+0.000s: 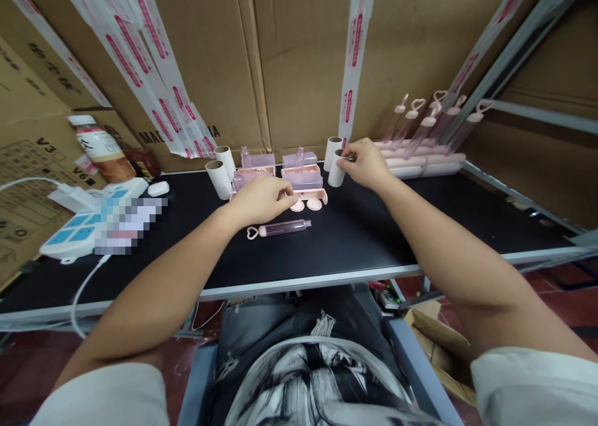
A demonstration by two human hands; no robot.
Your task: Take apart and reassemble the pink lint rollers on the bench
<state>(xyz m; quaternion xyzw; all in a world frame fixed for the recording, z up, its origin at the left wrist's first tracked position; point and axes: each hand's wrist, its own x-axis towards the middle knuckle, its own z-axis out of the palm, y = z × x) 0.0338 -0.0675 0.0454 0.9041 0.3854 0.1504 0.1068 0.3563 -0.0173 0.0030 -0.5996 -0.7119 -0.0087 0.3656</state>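
Observation:
My left hand [259,200] rests knuckles-up on the black table [355,239], fingers curled, its fingertips at a small pink round disc [297,205] beside a second disc [314,204]. Just in front of it lies a clear pink tube with a heart-shaped end [279,228]. My right hand [367,163] is closed around the top of a white cardboard roll [336,174], with another roll [332,151] behind it. Between the hands stand pink plastic trays [303,177] holding small clear bottles.
Two more white rolls [222,169] stand at the left of the trays. A white power strip [79,227], a mouse [158,188] and a bottle [100,147] lie at the far left. Heart-topped tubes [434,124] lean against cardboard boxes at the back right.

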